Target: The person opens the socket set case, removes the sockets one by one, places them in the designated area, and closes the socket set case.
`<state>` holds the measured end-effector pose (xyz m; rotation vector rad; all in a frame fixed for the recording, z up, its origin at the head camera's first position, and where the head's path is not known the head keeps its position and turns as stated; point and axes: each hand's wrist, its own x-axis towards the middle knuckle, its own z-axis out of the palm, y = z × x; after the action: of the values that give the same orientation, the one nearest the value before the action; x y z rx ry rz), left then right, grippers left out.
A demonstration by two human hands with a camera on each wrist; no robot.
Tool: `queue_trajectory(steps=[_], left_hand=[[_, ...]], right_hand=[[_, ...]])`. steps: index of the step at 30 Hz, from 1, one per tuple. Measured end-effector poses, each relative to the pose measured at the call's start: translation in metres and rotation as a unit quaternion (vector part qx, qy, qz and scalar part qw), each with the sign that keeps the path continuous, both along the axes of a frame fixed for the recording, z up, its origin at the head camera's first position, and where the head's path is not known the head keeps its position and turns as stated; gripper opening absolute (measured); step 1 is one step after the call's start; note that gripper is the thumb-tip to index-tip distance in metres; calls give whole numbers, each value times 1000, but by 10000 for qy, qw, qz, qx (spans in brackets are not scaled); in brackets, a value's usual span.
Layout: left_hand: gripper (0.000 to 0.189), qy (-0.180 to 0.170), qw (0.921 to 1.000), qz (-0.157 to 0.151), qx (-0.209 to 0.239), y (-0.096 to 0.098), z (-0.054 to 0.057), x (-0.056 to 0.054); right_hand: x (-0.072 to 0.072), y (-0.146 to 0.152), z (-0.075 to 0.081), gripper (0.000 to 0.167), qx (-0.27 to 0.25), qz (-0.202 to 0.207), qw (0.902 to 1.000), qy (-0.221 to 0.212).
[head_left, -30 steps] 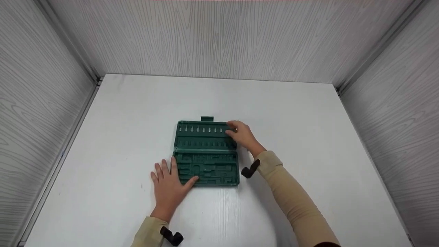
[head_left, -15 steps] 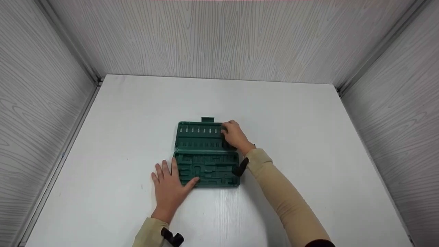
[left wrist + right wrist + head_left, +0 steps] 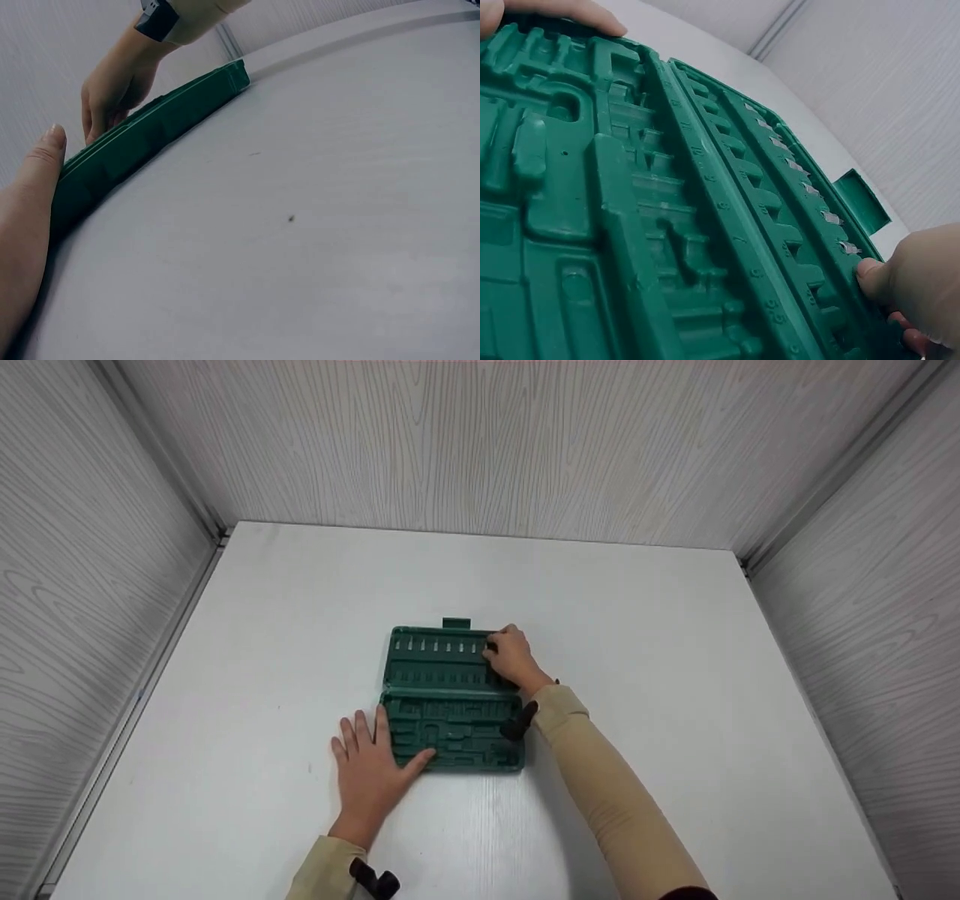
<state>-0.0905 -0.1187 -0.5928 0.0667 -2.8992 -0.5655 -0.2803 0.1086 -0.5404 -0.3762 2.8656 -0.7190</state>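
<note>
A green plastic tool case lies unfolded on the white table, its latch tab pointing away. Several small silver screwdriver bits stand in a row in the far half; the moulded near half has bare recesses. My left hand rests spread at the near left corner, index finger along the side and thumb over the front edge. My right hand is at the right end of the bit row, thumb and finger pinching at a bit slot; the bit there is mostly hidden by the fingers.
The white tabletop surrounds the case. Grey wood-grained panels stand along the back and both sides. Black wrist cameras sit on both cuffs, and the right one overlaps the case's near half in the head view.
My right hand has moved a little left from the lid's right edge onto the last bit in the row, covering it. My left hand stays in place.
</note>
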Motion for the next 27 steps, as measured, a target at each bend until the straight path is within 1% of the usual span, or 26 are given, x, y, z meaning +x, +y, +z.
queue_trajectory(steps=[4,8,12,17,19,23,27], left_hand=[[110,3,10000,-3,5,0,0,0],[110,7,10000,-19,10,1,-2,0],[110,58,10000,-6,-22,0,-2,0],[110,49,10000,-6,-51,0,-2,0],[110,34,10000,-11,-47,0,-2,0],[110,30,10000,-10,-29,1,-1,0],[109,13,10000,-7,-44,1,-1,0]], right_hand=[[-1,-1,0,33,34,-123,9998,-162],[0,0,-1,27,-259,-252,9993,-130],[1,0,-2,26,-496,-313,9982,-116],[3,-2,-3,28,-400,-352,9985,-132],[3,-2,-4,26,-348,-369,9987,-80],[5,-4,-5,22,-413,-484,9979,103],[5,-5,-7,18,-674,-714,9948,270]])
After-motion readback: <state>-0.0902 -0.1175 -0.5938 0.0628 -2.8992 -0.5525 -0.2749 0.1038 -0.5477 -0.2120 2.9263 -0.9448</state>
